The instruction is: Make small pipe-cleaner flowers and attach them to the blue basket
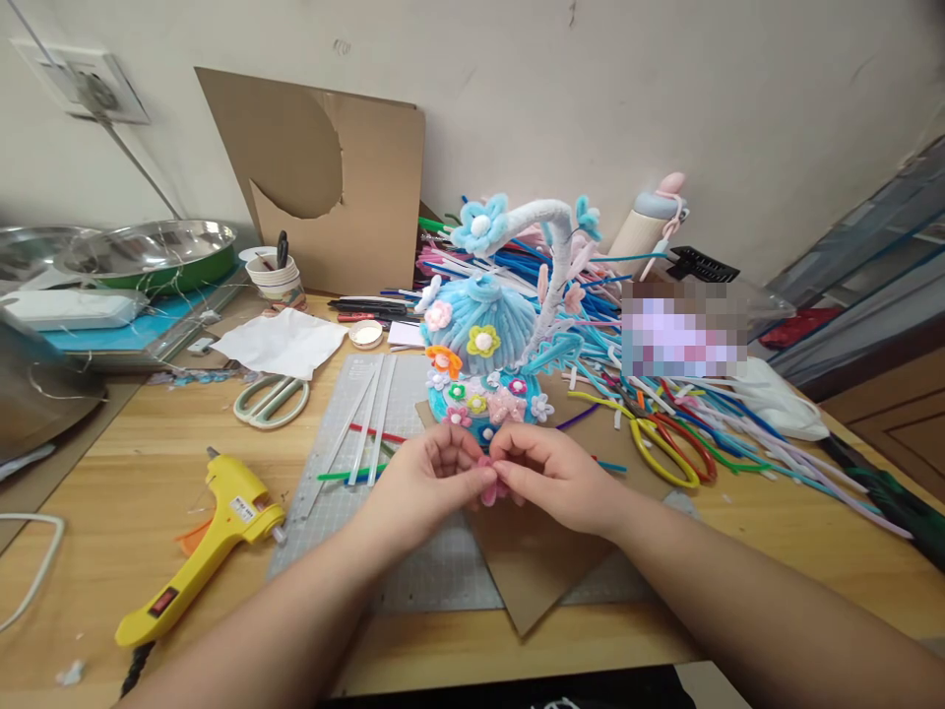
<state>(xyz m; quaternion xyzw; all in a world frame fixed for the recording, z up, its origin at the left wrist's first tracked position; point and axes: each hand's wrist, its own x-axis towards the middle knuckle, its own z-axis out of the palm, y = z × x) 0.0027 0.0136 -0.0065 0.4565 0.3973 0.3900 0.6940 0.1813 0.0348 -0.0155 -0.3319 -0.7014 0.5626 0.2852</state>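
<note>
Between the fingertips of my left hand [447, 473] and my right hand [550, 475] is a small pink fuzzy pipe-cleaner piece [488, 490]. Both hands pinch it, and my fingers hide much of its shape. Right behind them stands a blue pipe-cleaner house [479, 325] with a ribbed domed roof, dotted with colourful little flowers. A white wrapped stem [561, 256] arches over it and ends in a large blue flower [479, 226]. Beneath my hands lie a brown cardboard piece [542, 571] and a grey cutting mat [420, 581].
To the left lies a yellow glue gun [228, 522], with green-handled scissors [272, 402] beyond it. Clear glue sticks [380, 423] rest on the mat. Yellow-handled scissors [664, 451] and many loose pipe cleaners [738, 433] spread rightward. Cut cardboard [376, 187] leans on the wall.
</note>
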